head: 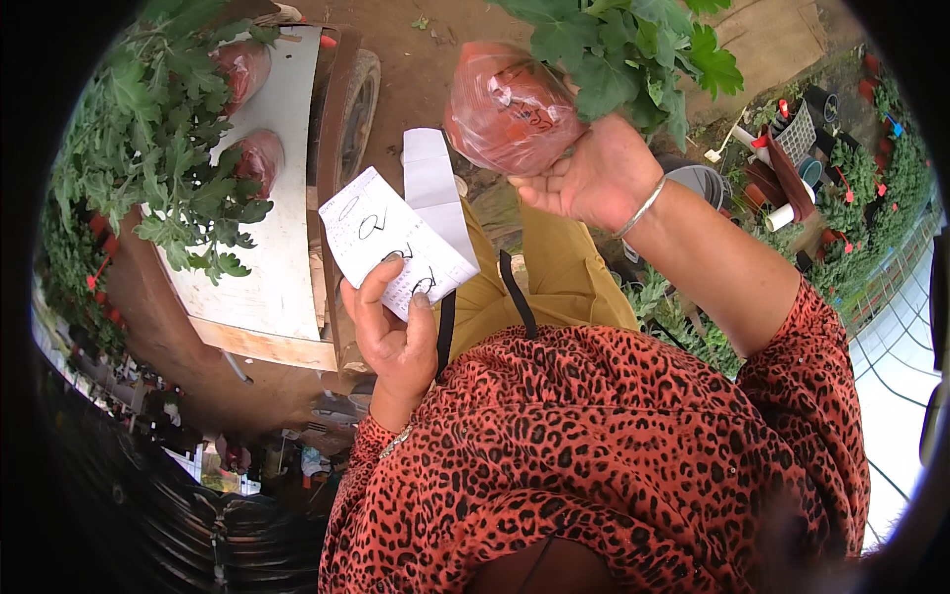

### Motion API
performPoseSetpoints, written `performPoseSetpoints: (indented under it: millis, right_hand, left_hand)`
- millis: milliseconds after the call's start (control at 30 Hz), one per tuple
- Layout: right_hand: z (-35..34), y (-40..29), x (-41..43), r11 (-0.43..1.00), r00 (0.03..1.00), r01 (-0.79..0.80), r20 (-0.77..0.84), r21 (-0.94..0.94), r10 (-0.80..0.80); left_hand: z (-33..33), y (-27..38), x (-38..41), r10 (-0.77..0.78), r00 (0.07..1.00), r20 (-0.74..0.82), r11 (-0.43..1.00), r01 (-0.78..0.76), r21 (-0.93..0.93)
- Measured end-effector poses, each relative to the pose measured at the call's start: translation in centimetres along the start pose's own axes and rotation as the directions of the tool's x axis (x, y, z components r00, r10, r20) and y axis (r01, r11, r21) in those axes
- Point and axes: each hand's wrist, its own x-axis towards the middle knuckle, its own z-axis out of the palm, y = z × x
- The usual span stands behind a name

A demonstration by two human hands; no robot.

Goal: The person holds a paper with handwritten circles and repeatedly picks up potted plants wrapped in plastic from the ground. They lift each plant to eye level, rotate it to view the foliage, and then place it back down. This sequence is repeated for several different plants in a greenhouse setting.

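Note:
Between its thumb and fingers, my left hand (393,323) grips a folded sheet of paper (386,230) bearing print and black pen marks. Another part of the paper (432,182) hangs down behind it. My right hand (586,174), palm up and wearing a bangle, supports a red plant pot (512,108) wrapped in clear plastic. Dark marks show on the pot's side. Green lobed leaves (623,56) of its plant spread out above the wrist. Some of the right fingers are hidden behind the pot.
At left, a cart with a white board top (274,260) carries wrapped red pots (256,163) with leafy plants (156,134). Its wheel (360,111) stands on the dirt floor. A grey bucket (694,182), a white plastic crate (795,134) and rows of potted plants (890,178) are at right.

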Motion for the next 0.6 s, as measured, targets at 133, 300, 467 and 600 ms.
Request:
performPoseSetpoints:
  millis: [133,300,467,600]
  right_hand:
    - [1.9,1.3,-3.7,0.995,0.999,0.026,-0.042,-0.1,-0.03]
    - [3.2,4.0,-5.9,0.993,0.996,0.022,-0.088,-0.115,-0.033]
    - [5.0,5.9,-4.4,0.981,0.997,0.014,-0.069,-0.193,-0.028]
    - [5.8,7.5,-4.0,0.943,0.999,0.029,-0.023,-0.332,-0.039]
  left_hand:
    - [-0.5,0.1,-1.5,0.061,0.996,-0.067,0.998,-0.062,-0.016]
    - [-1.6,-1.1,-2.8,0.122,0.981,-0.15,0.992,-0.125,-0.013]
    - [-1.7,-5.3,-1.2,0.144,0.952,-0.269,0.989,-0.145,0.02]
    - [-2.1,-8.4,1.9,0.127,0.865,-0.485,0.992,-0.116,0.052]
